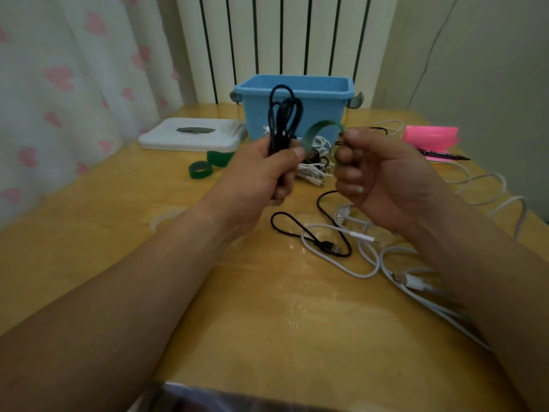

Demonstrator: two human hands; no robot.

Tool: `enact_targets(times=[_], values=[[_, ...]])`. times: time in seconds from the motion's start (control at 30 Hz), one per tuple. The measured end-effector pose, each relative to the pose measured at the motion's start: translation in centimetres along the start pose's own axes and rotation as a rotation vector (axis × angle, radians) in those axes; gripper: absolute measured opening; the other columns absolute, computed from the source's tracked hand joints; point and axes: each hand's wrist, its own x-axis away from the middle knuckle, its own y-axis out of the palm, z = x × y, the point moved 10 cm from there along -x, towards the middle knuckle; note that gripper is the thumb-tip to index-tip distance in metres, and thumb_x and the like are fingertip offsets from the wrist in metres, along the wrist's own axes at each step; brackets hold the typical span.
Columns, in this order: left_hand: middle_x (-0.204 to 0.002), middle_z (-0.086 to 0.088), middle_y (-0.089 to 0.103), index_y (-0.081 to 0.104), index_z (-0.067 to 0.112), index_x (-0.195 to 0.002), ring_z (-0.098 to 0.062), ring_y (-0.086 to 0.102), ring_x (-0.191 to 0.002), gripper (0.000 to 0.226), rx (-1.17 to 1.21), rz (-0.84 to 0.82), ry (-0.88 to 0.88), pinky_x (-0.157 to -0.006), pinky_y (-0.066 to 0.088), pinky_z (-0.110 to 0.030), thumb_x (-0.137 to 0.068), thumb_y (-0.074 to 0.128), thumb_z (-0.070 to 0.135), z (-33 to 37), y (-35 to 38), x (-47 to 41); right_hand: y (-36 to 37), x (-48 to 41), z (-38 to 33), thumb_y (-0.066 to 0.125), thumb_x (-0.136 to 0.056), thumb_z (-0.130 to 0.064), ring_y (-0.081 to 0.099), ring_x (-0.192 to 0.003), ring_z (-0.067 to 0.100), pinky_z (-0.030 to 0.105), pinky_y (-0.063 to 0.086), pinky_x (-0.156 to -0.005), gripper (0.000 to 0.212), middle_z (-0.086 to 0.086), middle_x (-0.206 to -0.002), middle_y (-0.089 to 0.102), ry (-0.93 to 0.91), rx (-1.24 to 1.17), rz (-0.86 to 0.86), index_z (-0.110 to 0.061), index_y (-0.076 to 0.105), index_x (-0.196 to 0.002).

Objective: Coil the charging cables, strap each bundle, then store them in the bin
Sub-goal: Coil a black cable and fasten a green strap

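Clearly, the strapping step is in hand. A coiled black cable [285, 114] is held upright in front of the blue bin [326, 93]. Its lower part is clasped in the closed grip of the left hand [267, 171], and its loops stand up against the bin's front wall. One end of a green strap [315, 130] appears to be pinned to the coil under the left thumb. The other end is pinched in the grip of the right hand [374, 179], whose fingers are curled. The strap arcs between the two hands and is not yet wound round the coil.

On the bench [267, 307], on the person's side of the bin, a loose black cable [297, 230] and several white cables [371, 257] are left uncoiled. Two rolled spare straps [198, 169] lie to the bin's left front. What lies inside the bin cannot be told.

Judging from this, little of the task is done. Next, the strap's free end needs to be drawn tightly round the coil's waist and pressed onto itself. Meanwhile the loops must be kept squeezed together, or they are likely to spring apart. Only then can the bundle be lifted over the bin's rim.
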Motion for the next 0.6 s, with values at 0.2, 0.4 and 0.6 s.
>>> enact_targets(times=[0.2,0.4,0.6], values=[[-0.069,0.012,0.059,0.069,0.021,-0.103,-0.008,0.054,-0.062,0.004,-0.368,0.19,0.238,-0.058,0.044,-0.026,-0.106,0.067,0.021,2.5,-2.4,0.2,0.1,0.5,1.2,0.054,-0.107,-0.044,0.027,-0.047,0.016,0.028,0.022,-0.044,0.038,0.001,-0.056,0.03,0.097,0.424,-0.024,-0.011,0.072,-0.109],[-0.065,0.001,0.057,0.068,0.008,-0.114,-0.014,0.05,-0.055,0.02,-0.19,0.152,0.013,-0.047,0.039,-0.024,-0.111,0.058,0.026,0.4,-2.0,0.0,-0.6,0.3,-0.8,0.057,-0.108,-0.033,0.07,-0.088,0.012,0.033,0.051,-0.092,0.027,-0.003,-0.08,0.073,-0.12,0.645,0.154,-0.021,0.081,-0.108],[-0.061,0.002,0.06,0.07,0.009,-0.092,-0.013,0.047,-0.053,0.025,-0.496,0.009,0.043,-0.052,0.039,-0.027,-0.11,0.058,0.023,0.5,0.6,0.5,3.5,1.1,-1.2,0.051,-0.11,-0.011,0.049,-0.055,0.014,0.033,0.05,-0.067,0.031,-0.001,-0.055,0.043,-0.227,0.459,-0.098,-0.016,0.068,-0.135]])
